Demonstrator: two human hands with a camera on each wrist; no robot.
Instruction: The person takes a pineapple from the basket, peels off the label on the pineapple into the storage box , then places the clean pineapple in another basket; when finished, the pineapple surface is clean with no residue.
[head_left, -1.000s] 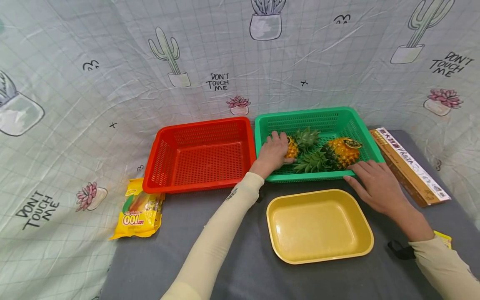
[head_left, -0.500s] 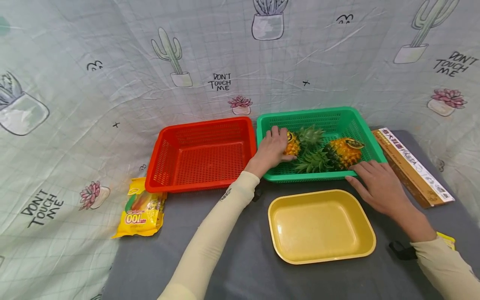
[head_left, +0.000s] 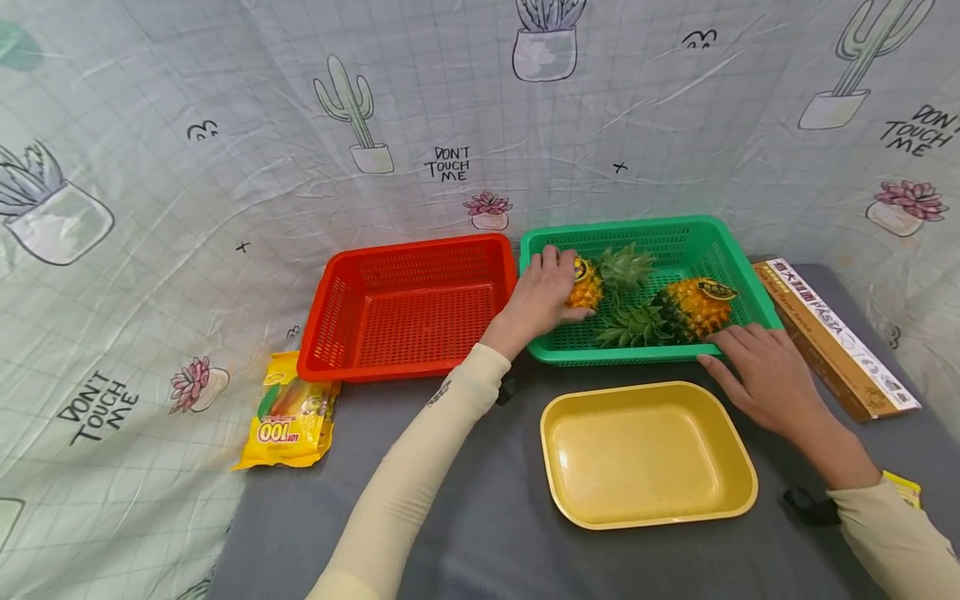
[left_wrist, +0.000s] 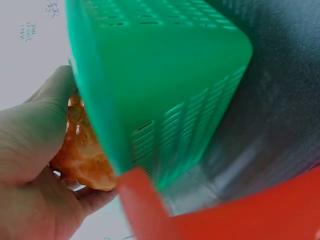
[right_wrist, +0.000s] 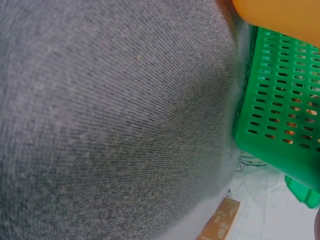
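Note:
My left hand grips a small pineapple by its orange body at the left end of the green basket. In the left wrist view, thumb and fingers curl round the pineapple, which shows past the rim of the green basket. Its leafy crown points right. A second pineapple lies at the basket's right side, crown to the left. My right hand holds the front rim near the right corner, thumb outside; it is almost wholly out of the right wrist view.
Left of the green basket stands a red basket, close beside it. A yellow tray lies in front. A pasta box is at the right and a yellow snack bag at the left. Patterned cloth hangs behind.
The pineapple in my left hand has risen slightly and shifted a little left within the basket. My right hand has stayed at the rim. The head view has turned slightly left.

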